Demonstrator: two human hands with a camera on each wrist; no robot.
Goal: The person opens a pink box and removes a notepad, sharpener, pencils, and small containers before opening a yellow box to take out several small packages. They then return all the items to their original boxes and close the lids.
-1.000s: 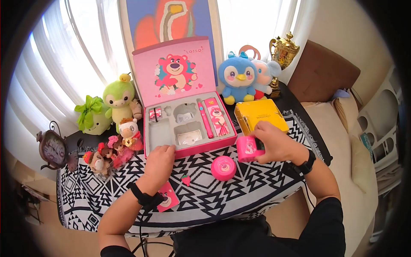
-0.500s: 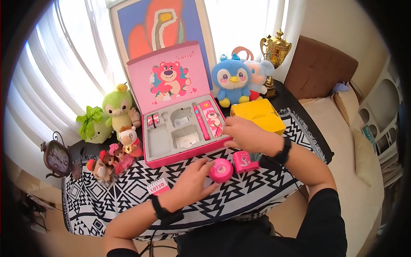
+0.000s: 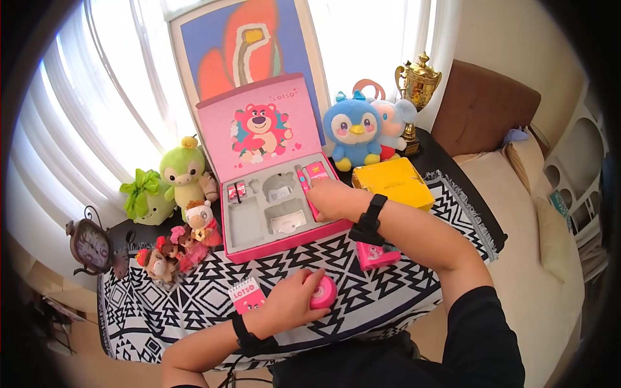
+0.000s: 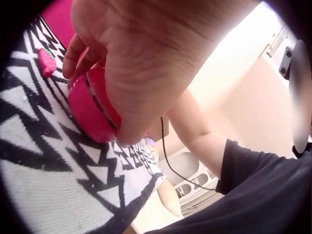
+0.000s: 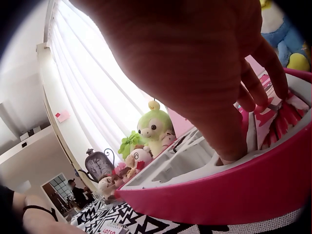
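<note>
My left hand [image 3: 292,299] grips a round pink container [image 3: 325,294] low over the patterned cloth; the left wrist view shows its dark seam [image 4: 100,100] under the palm. My right hand [image 3: 333,199] reaches into the right side of an open pink gift box [image 3: 291,244]. There, the thumb lies down at the grey insert [image 5: 165,168] and the fingers spread over a pink bear-print packet [image 5: 273,122]. A slim pink stick with a blue part [image 3: 303,181] lies beside the packet, partly hidden by this hand. Below the right wrist stands a pink mug [image 3: 377,254].
A small LOTSO notepad [image 3: 247,296] lies by the left hand, and a strawberry-shaped piece [image 4: 47,62] on the cloth. A yellow box [image 3: 394,181], plush toys [image 3: 352,132] and a gold trophy [image 3: 419,87] stand right. More plush toys [image 3: 184,171] and a clock [image 3: 90,242] stand left.
My right hand has let go of the mug and moved left into the box. My left hand has left the box's front edge, taken hold of the round container and drawn it toward me.
</note>
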